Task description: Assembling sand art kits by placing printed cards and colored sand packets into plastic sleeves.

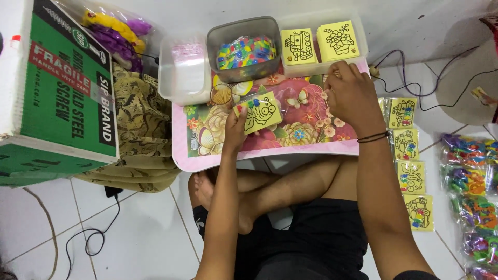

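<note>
The person sits cross-legged on the white tiled floor with a small pink desk across the lap, its top printed with flowers and butterflies. The left hand grips the near corner of a yellow card with a black line drawing, which seems to sit inside a clear sleeve and lies tilted near the middle of the desk. The right hand rests at the far right edge of the desk, fingers curled in on something too small to make out; I cannot tell what it holds. A black band circles that wrist.

Just beyond the card stands a grey tub full of small bright packets, and to its right a clear tray holds two stacks of yellow cards. A cloudy lidded box sits to the left of the tub. On the floor to the right lies a column of packed cards, with bagged colourful bundles beyond it. A green cardboard box stands on the left.
</note>
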